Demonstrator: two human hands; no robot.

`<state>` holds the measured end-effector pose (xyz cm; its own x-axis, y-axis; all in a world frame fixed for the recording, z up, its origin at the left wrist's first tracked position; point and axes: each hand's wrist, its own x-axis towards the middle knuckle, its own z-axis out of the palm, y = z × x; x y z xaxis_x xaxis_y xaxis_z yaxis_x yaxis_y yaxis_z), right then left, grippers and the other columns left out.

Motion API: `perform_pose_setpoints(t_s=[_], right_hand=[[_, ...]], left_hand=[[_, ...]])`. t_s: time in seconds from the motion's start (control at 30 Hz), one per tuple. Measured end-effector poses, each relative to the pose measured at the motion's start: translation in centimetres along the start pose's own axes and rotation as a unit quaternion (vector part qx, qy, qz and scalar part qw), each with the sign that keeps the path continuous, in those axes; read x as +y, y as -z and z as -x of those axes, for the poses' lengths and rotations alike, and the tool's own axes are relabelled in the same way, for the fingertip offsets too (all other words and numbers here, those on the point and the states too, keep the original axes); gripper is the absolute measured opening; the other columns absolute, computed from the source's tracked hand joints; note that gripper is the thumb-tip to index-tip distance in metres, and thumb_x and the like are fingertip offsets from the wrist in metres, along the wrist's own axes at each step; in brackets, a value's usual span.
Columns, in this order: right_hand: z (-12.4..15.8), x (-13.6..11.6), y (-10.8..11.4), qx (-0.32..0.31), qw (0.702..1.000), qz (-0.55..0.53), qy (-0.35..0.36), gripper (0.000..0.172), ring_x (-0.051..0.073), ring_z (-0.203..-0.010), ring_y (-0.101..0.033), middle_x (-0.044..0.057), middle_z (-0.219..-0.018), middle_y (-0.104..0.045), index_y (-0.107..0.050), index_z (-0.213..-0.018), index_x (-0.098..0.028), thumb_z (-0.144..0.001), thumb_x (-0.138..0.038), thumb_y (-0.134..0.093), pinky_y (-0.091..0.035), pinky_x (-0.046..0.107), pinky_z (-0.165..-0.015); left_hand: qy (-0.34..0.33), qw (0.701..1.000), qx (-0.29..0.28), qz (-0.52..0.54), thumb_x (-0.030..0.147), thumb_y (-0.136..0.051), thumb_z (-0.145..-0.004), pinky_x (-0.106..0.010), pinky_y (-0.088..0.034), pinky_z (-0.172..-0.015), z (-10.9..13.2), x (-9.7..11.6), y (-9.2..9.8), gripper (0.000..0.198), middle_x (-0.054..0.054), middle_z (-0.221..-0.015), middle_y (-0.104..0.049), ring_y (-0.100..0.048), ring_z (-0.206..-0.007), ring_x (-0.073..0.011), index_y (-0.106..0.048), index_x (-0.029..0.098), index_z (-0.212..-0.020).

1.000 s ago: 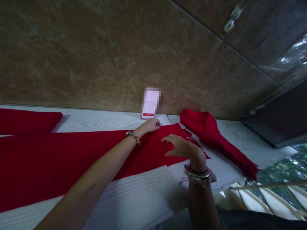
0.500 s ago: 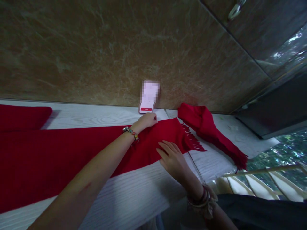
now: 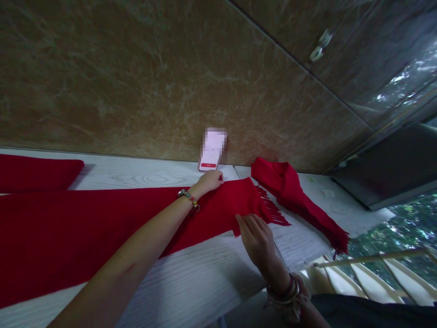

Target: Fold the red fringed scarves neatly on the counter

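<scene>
A long red scarf [image 3: 112,218] lies stretched across the white wood-grain surface, its fringed end to the right. At the scarf's far edge, my left hand [image 3: 210,181] is curled closed on the cloth; its fingertips are mostly hidden. My right hand [image 3: 256,237] pinches the near edge close to the fringe, and a small fold of cloth lifts at the fingertips. Just beyond my left hand, a phone [image 3: 211,150] with a lit, blurred screen leans against the wall. Another red fringed length of scarf [image 3: 290,184] lies bunched to the right of the fringe.
Folded red cloth [image 3: 39,174] lies at the far left. A brown marbled wall [image 3: 136,82] rises behind the white surface [image 3: 191,273]. On the right stand a dark panel [image 3: 385,164] and a pale slatted railing [image 3: 372,269] with foliage behind. A small white hook [image 3: 321,47] hangs on the wall.
My right hand has gone from spread fingers on the cloth to a pinch on its near edge, raising a small fold. My left hand stays on the far edge. The view has shifted slightly.
</scene>
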<state>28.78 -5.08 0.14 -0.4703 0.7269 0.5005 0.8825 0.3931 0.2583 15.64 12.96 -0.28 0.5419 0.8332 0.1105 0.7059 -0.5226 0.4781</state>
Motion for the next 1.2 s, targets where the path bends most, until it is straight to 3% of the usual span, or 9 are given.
perform_pose_setpoints(t_s=[0.13,0.3,0.43,0.57,0.7,0.77,0.9,1.07,1.2], right_hand=[[0.3,0.2,0.4,0.000,0.999,-0.013,0.038,0.034,0.017,-0.063,-0.052,0.009,-0.071,-0.060,-0.065,-0.088,-0.013,-0.085,-0.005,-0.032,-0.046,0.030,-0.057],[1.3,1.2,-0.7,-0.029,0.999,-0.016,-0.016,0.036,0.021,-0.081,-0.057,0.012,-0.089,-0.064,-0.062,-0.100,-0.012,-0.080,-0.001,-0.034,-0.051,0.034,-0.068],[2.7,2.3,-1.8,-0.033,0.998,-0.044,-0.029,0.039,0.022,-0.095,-0.058,0.014,-0.101,-0.065,-0.061,-0.104,-0.010,-0.078,0.001,-0.034,-0.051,0.038,-0.079],[3.6,2.9,-1.8,-0.048,0.993,-0.104,-0.020,0.044,0.020,-0.096,-0.061,0.012,-0.102,-0.066,-0.060,-0.108,-0.014,-0.078,0.001,-0.032,-0.052,0.036,-0.079],[3.2,4.0,-0.7,-0.057,0.983,-0.174,-0.017,0.041,0.020,-0.103,-0.057,0.009,-0.103,-0.066,-0.064,-0.102,-0.018,-0.080,-0.003,-0.033,-0.051,0.037,-0.084],[2.3,5.1,-0.1,-0.020,0.978,-0.200,-0.060,0.038,0.020,-0.110,-0.053,0.008,-0.108,-0.064,-0.065,-0.098,-0.021,-0.081,-0.007,-0.033,-0.046,0.041,-0.090],[-0.8,7.6,-0.5,0.035,0.961,-0.186,-0.200,0.036,0.022,-0.111,-0.051,0.010,-0.114,-0.060,-0.064,-0.100,-0.020,-0.082,-0.015,-0.033,-0.039,0.044,-0.096],[-4.4,7.4,-4.3,-0.094,0.972,-0.151,-0.155,0.038,0.023,-0.120,-0.042,0.012,-0.127,-0.049,-0.054,-0.117,-0.017,-0.083,-0.021,-0.039,-0.033,0.044,-0.100],[-4.7,6.2,-6.2,-0.218,0.965,-0.086,-0.122,0.045,0.027,-0.128,-0.027,0.011,-0.139,-0.033,-0.039,-0.131,-0.020,-0.087,-0.029,-0.039,-0.026,0.051,-0.100]], left_hand=[[0.003,1.000,-0.004,-0.013,0.014,-0.048,-0.078,-0.024,-0.043,-0.068,0.0,-0.1,-0.2,0.019,-0.009,-0.089,-0.066,-0.059,-0.083,-0.0181,-0.064,0.013,-0.089],[-0.009,1.000,-0.017,-0.024,0.024,-0.046,-0.084,-0.027,-0.041,-0.081,0.3,0.4,-0.5,0.031,-0.012,-0.106,-0.060,-0.055,-0.097,-0.0197,-0.054,0.013,-0.112],[-0.003,0.998,-0.045,-0.036,0.038,-0.047,-0.084,-0.040,-0.035,-0.092,0.8,1.1,-0.9,0.054,-0.016,-0.131,-0.042,-0.039,-0.120,-0.0282,-0.033,0.020,-0.133],[0.008,0.995,-0.086,-0.053,0.033,-0.033,-0.090,-0.051,-0.026,-0.096,1.3,1.7,-1.2,0.046,-0.012,-0.141,-0.027,-0.019,-0.130,-0.0329,-0.027,0.031,-0.135],[-0.010,0.996,-0.035,-0.087,0.027,-0.035,-0.089,-0.053,-0.021,-0.099,2.0,2.6,-1.1,0.049,-0.011,-0.144,-0.020,-0.013,-0.131,-0.0331,-0.025,0.029,-0.136],[-0.036,0.994,-0.004,-0.104,0.024,-0.039,-0.087,-0.052,-0.017,-0.102,2.6,3.3,-1.1,0.048,-0.011,-0.144,-0.020,-0.012,-0.132,-0.0319,-0.032,0.023,-0.134],[-0.034,0.992,-0.022,-0.118,0.026,-0.042,-0.085,-0.053,-0.015,-0.103,4.4,4.3,-1.5,0.044,-0.009,-0.145,-0.019,-0.013,-0.132,-0.0319,-0.043,0.019,-0.128],[-0.056,0.990,-0.070,-0.112,0.039,-0.031,-0.089,-0.047,-0.021,-0.103,7.3,3.4,-2.1,0.051,-0.008,-0.144,-0.019,-0.015,-0.132,-0.0260,-0.030,0.017,-0.135],[-0.009,0.991,-0.036,-0.127,0.048,-0.028,-0.088,-0.044,-0.019,-0.105,8.9,2.2,-2.5,0.059,-0.010,-0.144,-0.021,-0.018,-0.131,-0.0266,-0.026,0.016,-0.137]])
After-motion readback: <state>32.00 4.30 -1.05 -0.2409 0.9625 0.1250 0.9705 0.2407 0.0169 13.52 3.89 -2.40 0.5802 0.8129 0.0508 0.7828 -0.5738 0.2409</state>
